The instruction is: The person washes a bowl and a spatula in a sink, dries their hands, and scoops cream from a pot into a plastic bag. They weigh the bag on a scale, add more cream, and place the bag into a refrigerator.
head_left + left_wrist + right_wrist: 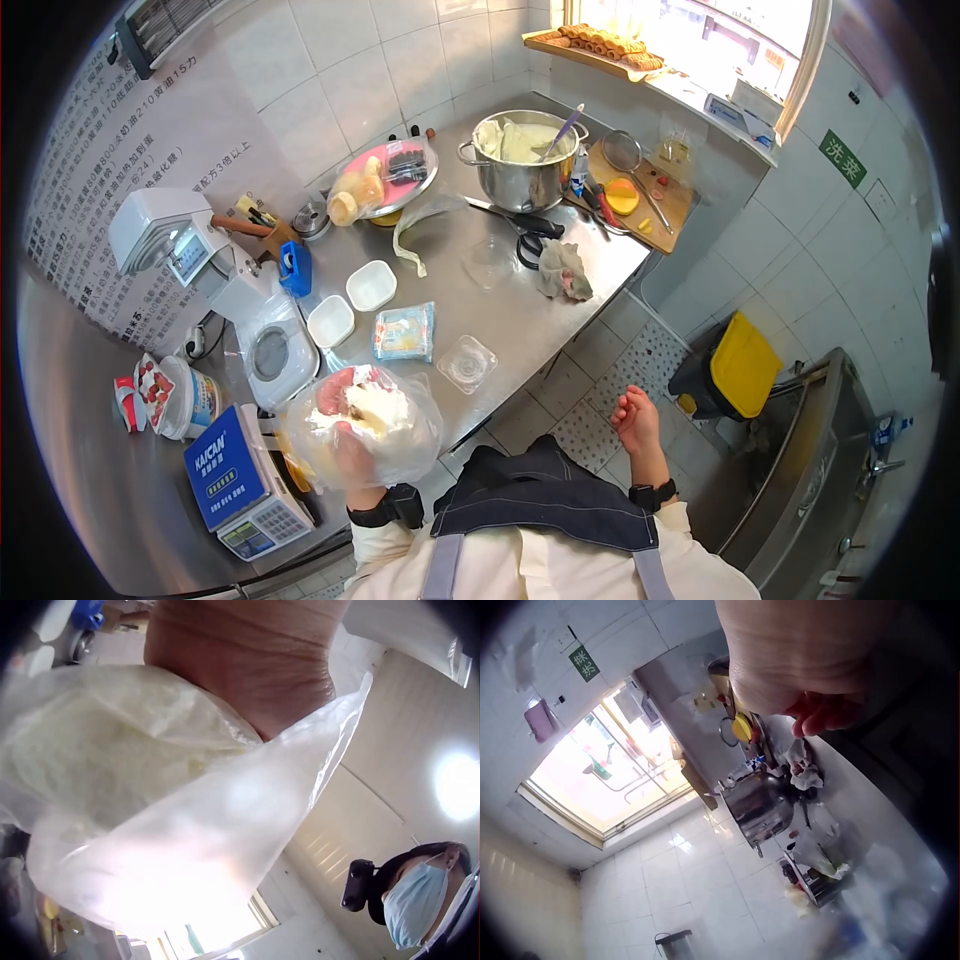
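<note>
At the near left of the head view, my left hand (352,452) is partly covered by a clear plastic bag (415,425) with white cream (383,408) in it. Its fingers curl at the bag's opening, with cream against them. The left wrist view shows the palm side (247,660) above the cloudy bag (150,772); the fingertips are hidden there. My right hand (637,425) hangs beyond the table's front edge, fingers loosely curled and holding nothing; the right wrist view shows its fingers (825,712) bent.
A blue-fronted scale (228,470) and a white machine (270,345) stand left. White tubs (371,286), a blue-white packet (404,332) and a clear lid (467,364) lie mid-table. Farther back are a steel pot (522,180), black-handled knife (540,226), cloth (563,271) and cutting board (672,205).
</note>
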Demonstrator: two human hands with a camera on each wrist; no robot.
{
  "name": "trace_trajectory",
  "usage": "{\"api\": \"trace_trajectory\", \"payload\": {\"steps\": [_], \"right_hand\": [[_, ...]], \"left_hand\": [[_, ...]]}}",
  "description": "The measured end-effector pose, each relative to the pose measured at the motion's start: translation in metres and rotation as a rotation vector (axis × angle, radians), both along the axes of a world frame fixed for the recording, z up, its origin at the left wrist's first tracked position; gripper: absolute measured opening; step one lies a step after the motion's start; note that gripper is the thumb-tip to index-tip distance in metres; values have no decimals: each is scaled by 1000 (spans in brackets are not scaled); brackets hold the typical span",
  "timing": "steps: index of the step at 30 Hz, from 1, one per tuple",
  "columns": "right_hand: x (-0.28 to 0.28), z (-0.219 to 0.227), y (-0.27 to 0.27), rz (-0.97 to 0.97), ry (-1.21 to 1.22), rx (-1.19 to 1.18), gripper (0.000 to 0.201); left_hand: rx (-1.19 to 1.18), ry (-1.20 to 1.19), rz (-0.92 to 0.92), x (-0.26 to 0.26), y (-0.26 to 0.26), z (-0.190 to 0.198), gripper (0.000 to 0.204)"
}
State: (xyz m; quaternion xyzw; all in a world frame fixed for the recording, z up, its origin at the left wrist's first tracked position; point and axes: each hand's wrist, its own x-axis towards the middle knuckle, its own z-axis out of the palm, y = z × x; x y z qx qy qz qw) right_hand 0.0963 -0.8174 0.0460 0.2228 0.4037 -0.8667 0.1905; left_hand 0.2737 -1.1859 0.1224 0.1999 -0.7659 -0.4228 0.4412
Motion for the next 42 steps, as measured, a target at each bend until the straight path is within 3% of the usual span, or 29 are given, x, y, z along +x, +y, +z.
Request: {"api": "trace_trajectory", "payload": {"steps": [4,8,13,18,23,27,38,42], "right_hand": [[0,-3,1,-22,-10,5,14],[0,-3,1,-19,-18,9,14],[0,-3,0,-31,-10,12,13],[-2,-5,0,-34,-8,5,13],[-1,-4,-1,-34,-10,14,13],[0,-4,-1,-34,-14,26,13],[2,-5,-1,-36,-20,12,14],[3,-7,0,-38,-24,13,14]], "left_hand": [[194,151,-175,-10,6,11,51],[380,301,-352,-30,28,58,58],[440,279,-368,-16,21,36,56],[499,267,-391,-18,23,40,54],[400,318,-354,-23,27,50,57],[528,226,-351,-9,16,21,57],[-36,35,57,0,8,0,28],[45,19,49,1,7,-3,28]]}}
